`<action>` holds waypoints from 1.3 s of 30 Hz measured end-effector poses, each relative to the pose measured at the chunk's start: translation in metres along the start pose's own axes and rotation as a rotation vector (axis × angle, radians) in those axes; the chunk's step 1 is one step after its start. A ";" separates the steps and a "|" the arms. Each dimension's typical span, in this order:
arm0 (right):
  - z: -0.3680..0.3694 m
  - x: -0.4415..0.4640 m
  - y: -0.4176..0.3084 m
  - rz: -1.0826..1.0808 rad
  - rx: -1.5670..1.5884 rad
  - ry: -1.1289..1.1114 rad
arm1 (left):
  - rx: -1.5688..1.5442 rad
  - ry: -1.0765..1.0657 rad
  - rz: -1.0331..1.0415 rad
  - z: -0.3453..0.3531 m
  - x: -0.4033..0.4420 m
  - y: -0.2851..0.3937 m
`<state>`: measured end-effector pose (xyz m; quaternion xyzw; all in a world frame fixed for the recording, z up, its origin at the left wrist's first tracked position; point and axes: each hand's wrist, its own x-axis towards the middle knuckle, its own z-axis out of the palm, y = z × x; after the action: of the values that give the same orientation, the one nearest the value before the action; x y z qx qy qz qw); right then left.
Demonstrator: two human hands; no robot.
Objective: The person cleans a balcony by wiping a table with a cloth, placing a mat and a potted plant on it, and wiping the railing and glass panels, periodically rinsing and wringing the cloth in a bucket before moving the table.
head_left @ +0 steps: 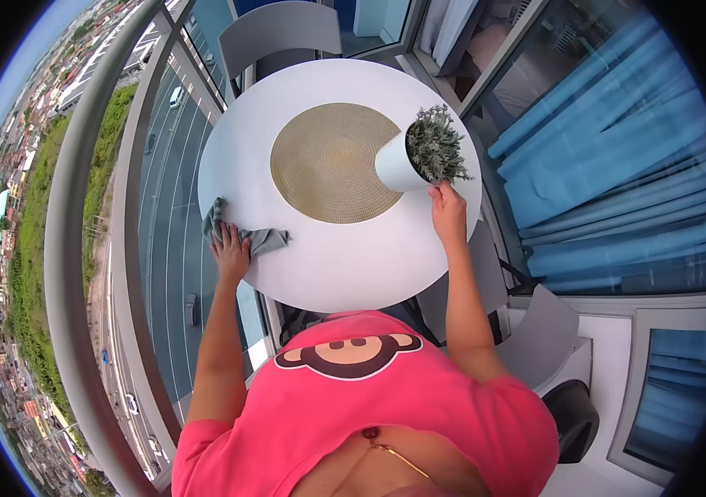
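On the round white table [328,265] lies a round woven placemat [332,161]. A white pot with a grey-green plant [436,145] leans over the placemat's right edge, its leafy top toward the right. My right hand [450,211] grips the pot near its rim, fingers closed, at the table's right side. At the left edge my left hand [230,253] presses on a crumpled grey-green cloth [266,241] with its fingers spread. Part of the cloth is hidden beneath that hand.
A grey chair [278,35] stands behind the table, and another [539,335] is at the lower right. The balcony railing [79,190] runs along the left, high above a road. Glass doors with blue curtains [618,182] are on the right.
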<state>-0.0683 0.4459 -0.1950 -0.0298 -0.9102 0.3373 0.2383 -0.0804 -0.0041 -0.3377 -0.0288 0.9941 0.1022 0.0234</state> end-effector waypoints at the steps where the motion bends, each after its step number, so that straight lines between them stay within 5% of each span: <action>1: 0.021 0.012 -0.006 -0.046 0.057 -0.034 | -0.008 -0.002 0.000 -0.001 -0.005 0.000; 9: 0.119 0.081 -0.050 -0.177 -0.082 -0.264 | -0.133 0.146 0.116 0.002 -0.044 0.003; 16: 0.129 0.071 -0.054 -0.169 -0.119 -0.353 | -0.563 0.200 -0.265 -0.049 -0.115 0.034; 18: 0.119 0.053 -0.074 -0.109 -0.076 -0.349 | -0.460 0.261 -0.301 -0.068 -0.129 0.039; 19: 0.116 0.041 -0.086 -0.136 0.045 -0.423 | -0.416 0.285 -0.314 -0.076 -0.134 0.044; 21: 0.116 0.010 -0.108 -0.144 0.267 -0.685 | -0.812 0.234 -0.456 -0.098 -0.145 0.064; 23: 0.123 -0.029 -0.130 -0.017 0.429 -1.140 | -1.099 0.164 -0.467 -0.132 -0.148 0.082; 24: 0.109 -0.043 -0.151 0.228 0.485 -1.297 | -1.192 0.119 -0.405 -0.151 -0.150 0.099; 28: 0.108 -0.085 -0.164 1.003 1.533 -1.667 | -1.146 0.036 -0.107 -0.175 -0.159 0.138; 31: 0.099 -0.077 -0.154 0.663 1.441 -1.309 | -0.514 0.273 0.083 -0.190 -0.178 0.151; 36: 0.048 -0.036 -0.063 -0.057 0.190 -0.517 | -0.585 0.307 0.021 -0.207 -0.249 0.105; 39: 0.055 -0.063 0.035 -0.034 -0.473 -0.393 | -0.735 0.350 -0.103 -0.212 -0.298 0.083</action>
<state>-0.0417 0.4259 -0.2793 -0.0035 -0.9925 0.1114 0.0498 0.2034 0.0488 -0.0982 -0.1020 0.8776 0.4428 -0.1527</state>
